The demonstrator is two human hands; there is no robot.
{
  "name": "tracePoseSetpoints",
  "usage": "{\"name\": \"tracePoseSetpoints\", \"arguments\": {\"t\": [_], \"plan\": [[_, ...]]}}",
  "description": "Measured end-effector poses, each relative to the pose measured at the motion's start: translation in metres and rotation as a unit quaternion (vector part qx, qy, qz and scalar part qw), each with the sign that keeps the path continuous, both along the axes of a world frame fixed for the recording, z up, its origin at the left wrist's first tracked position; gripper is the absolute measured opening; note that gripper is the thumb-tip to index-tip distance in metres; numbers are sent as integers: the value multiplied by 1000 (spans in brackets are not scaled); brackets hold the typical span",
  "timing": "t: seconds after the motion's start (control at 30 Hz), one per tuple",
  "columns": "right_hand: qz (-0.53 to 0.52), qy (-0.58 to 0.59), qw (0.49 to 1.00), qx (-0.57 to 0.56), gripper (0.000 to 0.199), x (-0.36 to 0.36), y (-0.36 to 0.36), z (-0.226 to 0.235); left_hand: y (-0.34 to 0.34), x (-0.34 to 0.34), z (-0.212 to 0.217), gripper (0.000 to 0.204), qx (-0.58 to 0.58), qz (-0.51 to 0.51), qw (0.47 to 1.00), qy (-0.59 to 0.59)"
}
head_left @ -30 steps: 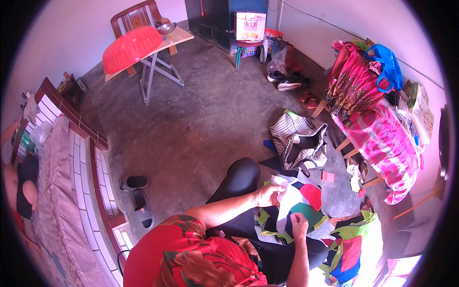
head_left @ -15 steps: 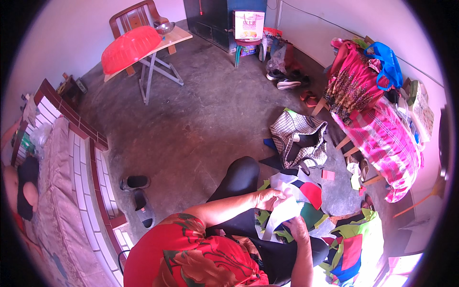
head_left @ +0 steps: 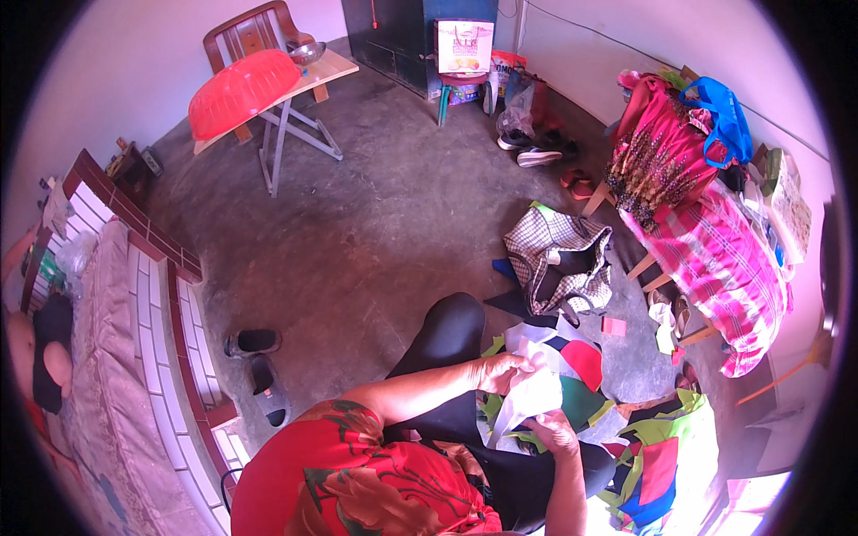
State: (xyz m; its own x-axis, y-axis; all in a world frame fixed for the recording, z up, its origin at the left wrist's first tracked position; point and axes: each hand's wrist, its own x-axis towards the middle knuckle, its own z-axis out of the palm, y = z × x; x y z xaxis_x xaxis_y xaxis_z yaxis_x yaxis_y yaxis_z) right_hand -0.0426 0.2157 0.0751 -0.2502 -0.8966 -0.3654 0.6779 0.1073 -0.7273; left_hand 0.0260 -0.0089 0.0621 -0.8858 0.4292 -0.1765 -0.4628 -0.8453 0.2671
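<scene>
Between my two hands, above my lap, hangs a piece of white cloth (head_left: 534, 393). My left hand (head_left: 502, 371) pinches its upper left part. Lower down, my right hand (head_left: 554, 431) has its fingers closed on the cloth's lower right edge. Behind and under the white cloth lie fabric scraps in red (head_left: 583, 364), dark green (head_left: 581, 402) and lime green. A larger heap of lime, red and blue scraps (head_left: 657, 469) spreads to the right of my right forearm.
An open checkered bag (head_left: 559, 259) stands on the floor ahead, with a small red block (head_left: 613, 327) near it. Dark slippers (head_left: 259, 357) lie at left. Pink plaid cloth (head_left: 706, 268) covers furniture at right. A red basin (head_left: 246, 94) rests on a folding table farther off.
My right hand has shifted slightly down the cloth, and the white piece hangs a little differently between my hands. My left hand stays about where it was.
</scene>
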Motion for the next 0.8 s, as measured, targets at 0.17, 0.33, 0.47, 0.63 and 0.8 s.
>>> {"name": "tracePoseSetpoints", "arguments": {"t": [0.17,0.33,0.47,0.63,0.8], "plan": [[-60,32,998,10,57,-4,10,-19,2,-3,-5,33,3,33,999,-21],[-159,36,986,27,44,-7,2,-12,5,-10,-23,31,-43,93,995,1],[-227,67,971,29,37,-9,4,-18,7,-8,-27,35,-129,106,986,31],[-264,79,961,34,32,-12,7,-23,5,-9,-31,36,-174,104,978,45],[-268,85,959,22,31,-13,10,-20,5,-7,-17,32,-208,107,971,45]]}}
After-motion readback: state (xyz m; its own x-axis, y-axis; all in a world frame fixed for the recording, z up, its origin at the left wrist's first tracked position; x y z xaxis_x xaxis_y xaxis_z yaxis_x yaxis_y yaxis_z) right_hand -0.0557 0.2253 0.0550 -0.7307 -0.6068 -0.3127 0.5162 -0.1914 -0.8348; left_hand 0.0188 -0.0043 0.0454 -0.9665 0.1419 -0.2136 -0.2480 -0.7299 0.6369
